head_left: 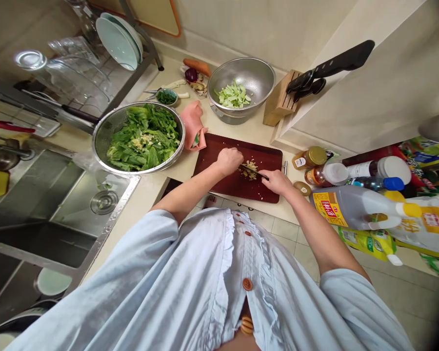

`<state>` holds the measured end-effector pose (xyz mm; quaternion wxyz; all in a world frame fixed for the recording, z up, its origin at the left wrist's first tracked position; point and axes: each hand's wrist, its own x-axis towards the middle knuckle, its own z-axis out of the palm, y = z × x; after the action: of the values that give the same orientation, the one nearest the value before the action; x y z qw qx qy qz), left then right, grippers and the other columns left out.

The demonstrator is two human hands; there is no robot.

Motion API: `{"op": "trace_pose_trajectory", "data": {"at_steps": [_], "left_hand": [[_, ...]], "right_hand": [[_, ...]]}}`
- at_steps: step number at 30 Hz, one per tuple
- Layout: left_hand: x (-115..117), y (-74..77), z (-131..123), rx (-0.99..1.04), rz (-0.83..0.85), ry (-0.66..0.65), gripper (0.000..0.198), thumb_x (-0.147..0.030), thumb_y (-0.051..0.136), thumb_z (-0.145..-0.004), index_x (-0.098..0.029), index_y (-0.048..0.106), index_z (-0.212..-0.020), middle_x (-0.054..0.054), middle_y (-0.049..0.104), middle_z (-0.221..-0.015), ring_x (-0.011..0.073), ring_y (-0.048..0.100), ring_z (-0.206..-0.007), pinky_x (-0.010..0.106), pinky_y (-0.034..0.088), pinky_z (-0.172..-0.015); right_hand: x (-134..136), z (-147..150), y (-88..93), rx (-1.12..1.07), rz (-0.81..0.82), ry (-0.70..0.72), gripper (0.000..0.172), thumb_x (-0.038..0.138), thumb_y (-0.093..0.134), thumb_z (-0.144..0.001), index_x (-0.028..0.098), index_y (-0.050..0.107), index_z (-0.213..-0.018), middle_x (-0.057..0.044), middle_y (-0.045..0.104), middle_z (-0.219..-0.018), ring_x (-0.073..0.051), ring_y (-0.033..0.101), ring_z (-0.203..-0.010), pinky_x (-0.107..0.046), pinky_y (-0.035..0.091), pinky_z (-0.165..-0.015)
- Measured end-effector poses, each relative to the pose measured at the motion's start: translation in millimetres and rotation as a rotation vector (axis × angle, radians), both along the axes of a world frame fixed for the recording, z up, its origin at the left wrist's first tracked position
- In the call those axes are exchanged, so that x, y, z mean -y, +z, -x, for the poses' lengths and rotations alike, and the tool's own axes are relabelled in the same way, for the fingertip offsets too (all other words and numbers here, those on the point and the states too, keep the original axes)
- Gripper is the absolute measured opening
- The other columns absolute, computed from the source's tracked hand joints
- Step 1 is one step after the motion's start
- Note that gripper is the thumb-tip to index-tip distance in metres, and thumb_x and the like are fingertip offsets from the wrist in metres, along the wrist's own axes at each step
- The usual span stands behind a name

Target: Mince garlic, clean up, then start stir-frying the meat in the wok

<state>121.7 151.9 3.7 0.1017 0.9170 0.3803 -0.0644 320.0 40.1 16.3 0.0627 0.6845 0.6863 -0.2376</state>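
Observation:
My right hand (278,182) is closed around the dark handle of a kitchen knife (255,171). The blade lies over chopped garlic (249,168), pale little bits gathered on a dark red cutting board (219,187). At the far end of the blade, my left hand (229,161) has its fingers curled down onto the knife's tip; the fingertips are partly hidden. A few stray bits are scattered around the board.
Left of the board stand a colander of leafy greens (139,139) and a pink cloth (193,124). Behind are a steel bowl (241,68) with cut pale-green vegetable and a knife block (282,97). Bottles and jars (351,207) crowd the right; a sink (76,209) lies left.

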Motion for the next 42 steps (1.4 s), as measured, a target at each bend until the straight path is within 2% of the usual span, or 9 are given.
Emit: {"op": "trace_pose_trajectory", "data": {"at_steps": [13,16,19,23,26,29,35,39,42], "left_hand": [[-10,0.1,9,-0.037,0.025,-0.128,0.023,-0.017,0.054,-0.088,-0.017,0.077,-0.092,0.014,0.071,-0.091,0.0249,0.066,-0.09,0.032,0.043,-0.074],[-14,-2.9,15,0.027,-0.033,-0.206,0.02,-0.013,0.055,-0.087,-0.014,0.075,-0.086,0.013,0.069,-0.085,0.0238,0.063,-0.089,0.036,0.041,-0.081],[-8,-2.3,20,0.236,-0.182,-0.269,0.018,-0.017,0.057,-0.087,-0.017,0.073,-0.097,0.013,0.067,-0.102,0.0256,0.056,-0.099,0.043,0.037,-0.092],[19,-13.8,14,0.571,-0.277,-0.226,0.026,-0.025,0.051,-0.093,-0.021,0.065,-0.116,0.013,0.062,-0.115,0.0259,0.049,-0.106,0.043,0.036,-0.092],[38,-37.5,6,0.589,-0.167,-0.237,0.025,-0.019,0.043,-0.095,-0.018,0.066,-0.105,0.012,0.063,-0.107,0.0221,0.051,-0.096,0.037,0.04,-0.086],[41,-58.8,6,0.531,-0.052,-0.226,0.025,-0.013,0.043,-0.092,-0.017,0.067,-0.095,0.011,0.063,-0.102,0.0207,0.052,-0.094,0.035,0.042,-0.087],[12,-63.8,1,0.399,-0.081,0.26,0.04,0.0,0.039,-0.084,-0.01,0.064,-0.114,0.016,0.06,-0.115,0.0253,0.052,-0.103,0.035,0.044,-0.087],[20,-59.1,-22,0.255,0.014,0.204,0.038,0.002,0.039,-0.084,-0.008,0.067,-0.108,0.018,0.059,-0.116,0.0261,0.052,-0.106,0.033,0.045,-0.086],[38,-53.4,-25,0.294,0.097,0.127,0.036,-0.001,0.038,-0.088,-0.01,0.068,-0.106,0.015,0.061,-0.109,0.0227,0.055,-0.1,0.031,0.045,-0.085]], "right_hand": [[15,29,-6.9,-0.059,0.035,-0.045,0.038,0.029,0.05,-0.088,0.027,0.068,-0.122,-0.006,0.074,-0.102,-0.023,0.068,-0.087,-0.026,0.045,-0.07],[17,35,-12.6,-0.021,0.043,-0.122,0.038,0.027,0.047,-0.088,0.025,0.067,-0.121,-0.008,0.074,-0.095,-0.024,0.067,-0.081,-0.027,0.043,-0.065],[21,35,-18.9,-0.147,0.025,-0.165,0.029,0.026,0.049,-0.086,0.023,0.069,-0.107,-0.006,0.072,-0.086,-0.021,0.065,-0.076,-0.025,0.041,-0.062],[28,34,-19.5,-0.542,0.037,-0.479,0.009,0.027,0.055,-0.08,0.019,0.059,-0.081,0.0,0.058,-0.06,-0.013,0.053,-0.052,-0.022,0.038,-0.051],[36,40,-14.5,-0.931,0.128,-0.775,0.015,0.03,0.057,-0.078,0.021,0.045,-0.077,0.008,0.042,-0.05,-0.007,0.036,-0.039,-0.02,0.03,-0.04],[44,39,-11.3,-1.109,0.12,-0.909,0.024,0.032,0.061,-0.074,0.023,0.04,-0.078,0.01,0.04,-0.051,-0.006,0.032,-0.038,-0.019,0.029,-0.038],[58,18,-22.2,-0.667,-0.032,-0.84,0.014,0.033,0.054,-0.081,0.021,0.049,-0.084,0.002,0.055,-0.06,-0.013,0.051,-0.05,-0.024,0.041,-0.046],[62,21,-28.1,-0.247,-0.072,-0.635,0.015,0.031,0.049,-0.085,0.019,0.059,-0.088,-0.008,0.069,-0.081,-0.021,0.064,-0.075,-0.029,0.049,-0.067],[64,27,-25.6,-0.187,-0.05,-0.542,0.02,0.029,0.048,-0.087,0.018,0.063,-0.094,-0.007,0.07,-0.084,-0.021,0.064,-0.078,-0.028,0.048,-0.072]]}}
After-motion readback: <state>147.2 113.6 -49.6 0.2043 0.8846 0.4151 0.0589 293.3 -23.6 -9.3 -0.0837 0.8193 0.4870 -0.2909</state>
